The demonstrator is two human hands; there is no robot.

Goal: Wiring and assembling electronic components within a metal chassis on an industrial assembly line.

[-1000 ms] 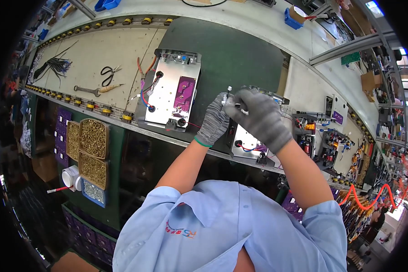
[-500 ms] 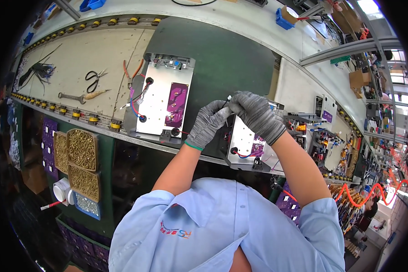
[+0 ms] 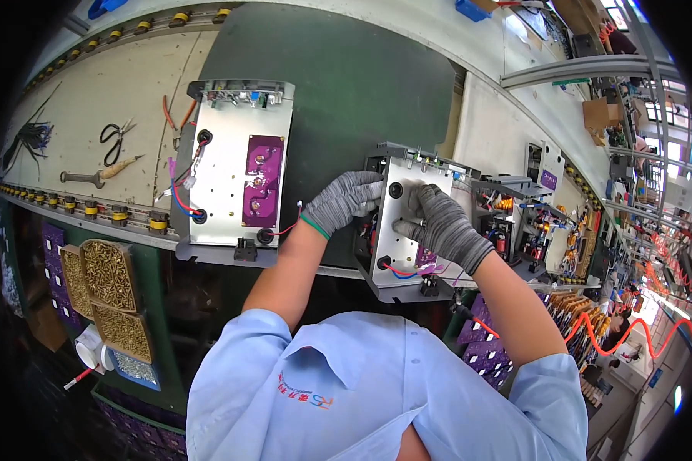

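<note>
An open-sided metal chassis (image 3: 414,173) with a silver plate stands in front of me, slightly turned. My left hand (image 3: 347,201), in a grey knit glove, holds its left side; the fingertips are partly hidden at the edge. Above the plate is my right hand (image 3: 447,224), also gloved, thumb and fingers apart, nothing visible between them. Its fingers lie close to a black grommet (image 3: 395,190). Under the right hand a purple circuit board (image 3: 424,257) shows in part. Red and blue wires (image 3: 401,272) come out of a lower grommet.
A similar chassis (image 3: 227,161) with a purple board stands to the left on the green mat (image 3: 346,84). Further left lie pliers (image 3: 178,123), scissors (image 3: 115,142), a wrench (image 3: 84,178) and a wire bundle (image 3: 29,142). Screw trays (image 3: 109,276) hang below the roller edge.
My hands, together above the chassis before, are now apart: the left at its side, the right lower over the plate. The view has shifted, so the left chassis appears further left.
</note>
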